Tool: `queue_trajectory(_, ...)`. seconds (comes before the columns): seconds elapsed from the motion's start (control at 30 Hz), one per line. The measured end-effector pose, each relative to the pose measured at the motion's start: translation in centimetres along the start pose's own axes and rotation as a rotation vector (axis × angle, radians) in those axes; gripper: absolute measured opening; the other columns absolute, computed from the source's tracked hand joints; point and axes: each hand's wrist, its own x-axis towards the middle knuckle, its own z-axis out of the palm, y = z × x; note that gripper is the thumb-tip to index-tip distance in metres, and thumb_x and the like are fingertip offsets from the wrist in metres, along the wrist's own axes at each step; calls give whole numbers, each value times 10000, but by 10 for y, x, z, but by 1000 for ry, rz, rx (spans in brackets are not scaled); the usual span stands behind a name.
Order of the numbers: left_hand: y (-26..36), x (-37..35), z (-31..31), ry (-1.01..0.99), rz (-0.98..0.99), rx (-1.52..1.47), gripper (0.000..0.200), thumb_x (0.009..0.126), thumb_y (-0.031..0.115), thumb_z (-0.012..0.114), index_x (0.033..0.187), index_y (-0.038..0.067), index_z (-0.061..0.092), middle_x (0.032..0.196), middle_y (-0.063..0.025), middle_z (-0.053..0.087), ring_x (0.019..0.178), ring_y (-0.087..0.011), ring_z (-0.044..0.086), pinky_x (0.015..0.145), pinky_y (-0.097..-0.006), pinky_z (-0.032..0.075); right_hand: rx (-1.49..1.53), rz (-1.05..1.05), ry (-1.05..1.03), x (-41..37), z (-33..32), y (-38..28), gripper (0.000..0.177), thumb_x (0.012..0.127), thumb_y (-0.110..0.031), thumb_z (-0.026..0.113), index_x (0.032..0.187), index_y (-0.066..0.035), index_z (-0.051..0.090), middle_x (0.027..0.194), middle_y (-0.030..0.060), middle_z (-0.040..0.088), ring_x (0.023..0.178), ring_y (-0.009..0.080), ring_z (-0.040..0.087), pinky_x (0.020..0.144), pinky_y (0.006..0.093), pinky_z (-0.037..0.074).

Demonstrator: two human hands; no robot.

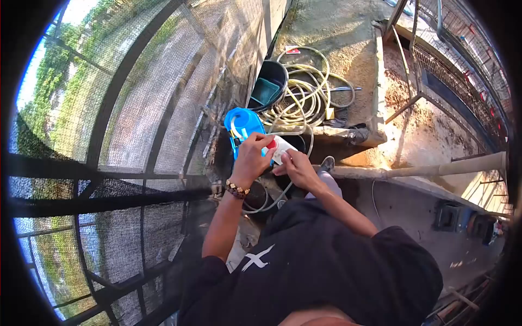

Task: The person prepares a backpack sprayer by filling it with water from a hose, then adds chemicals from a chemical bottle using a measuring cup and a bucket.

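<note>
A white bottle [282, 148] with a red cap [272, 144] is held between my two hands, in front of my body. My left hand [253, 157], with a beaded bracelet at its wrist, has its fingers closed at the red cap. On the bottle's other side, my right hand [298, 169] grips the white body. Just beyond my left hand is a bright blue plastic container [242, 120], partly covered by that hand in this view. The bottle's lower part is hidden by my right fingers.
A pale hose [304, 100] lies coiled on the concrete ledge [356, 70], beside a black bucket [275, 72] with a green basket [265, 91] in it. Mesh netting on a dark frame [103, 119] runs along the left. A pole [435, 169] crosses at right.
</note>
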Motion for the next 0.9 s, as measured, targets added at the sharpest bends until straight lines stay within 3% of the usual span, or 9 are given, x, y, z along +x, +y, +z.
queue_trajectory(0.23,7,-23,-26,-124,-5,56,302,794,78,725,1094,61,709,987,-177,661,910,-328,657,775,-407,532,-54,-74,-31,-20,19,-16,308,1036,-169,406,945,89,547,763,165,689,691,248,730,623,334,597)
queue_trajectory(0.37,8,-17,-52,-211,301,30,329,761,14,726,1086,66,717,1021,-130,689,950,-316,665,826,-385,528,-30,43,-160,-32,11,-42,324,1050,-180,402,1016,114,537,787,194,700,724,253,734,633,337,604)
queue_trajectory(0.4,11,-12,-63,-359,341,24,366,739,-43,710,1087,71,719,1063,-116,699,992,-313,664,855,-381,524,-16,53,-199,-35,7,-50,320,1049,-183,407,1012,112,524,787,214,693,725,279,733,628,346,608)
queue_trajectory(0.5,6,-11,-71,-428,383,-151,386,762,-64,651,1114,84,708,1143,-110,691,1047,-284,647,895,-371,510,161,153,-308,-38,-9,-68,313,1050,-194,406,994,95,513,778,234,688,728,309,731,626,353,610)
queue_trajectory(0.67,62,-26,-77,-85,141,-136,328,762,26,750,1087,26,704,1021,-140,707,948,-244,669,826,-335,507,140,90,-384,-56,-26,-104,328,1046,-253,429,1007,67,494,838,289,694,745,328,732,653,348,602)
queue_trajectory(0.77,67,-35,-80,-52,96,-160,353,760,48,785,1099,13,690,962,-91,679,976,-223,655,924,-330,492,160,73,-370,-67,-28,-118,314,1027,-188,408,1021,108,510,858,303,694,735,348,731,639,365,598)
queue_trajectory(0.83,64,-31,-92,-207,269,-218,356,761,79,791,1095,23,681,999,-100,669,1039,-241,623,979,-351,452,187,24,-415,-77,-36,-125,303,1006,-165,422,1000,119,529,851,303,694,734,347,731,627,380,600)
queue_trajectory(0.87,67,-29,-93,-156,341,-219,377,744,52,781,1106,24,677,1016,-111,667,1034,-264,620,951,-370,453,220,-35,-471,-78,-43,-126,291,983,-141,431,987,129,539,849,306,693,731,349,731,622,394,605)
queue_trajectory(0.9,75,-28,-91,-100,411,-217,402,727,25,771,1117,26,672,1033,-122,665,1030,-286,617,923,-388,455,170,-12,-465,-78,-52,-127,368,1031,-309,477,1083,54,512,902,257,710,801,328,734,713,383,585)
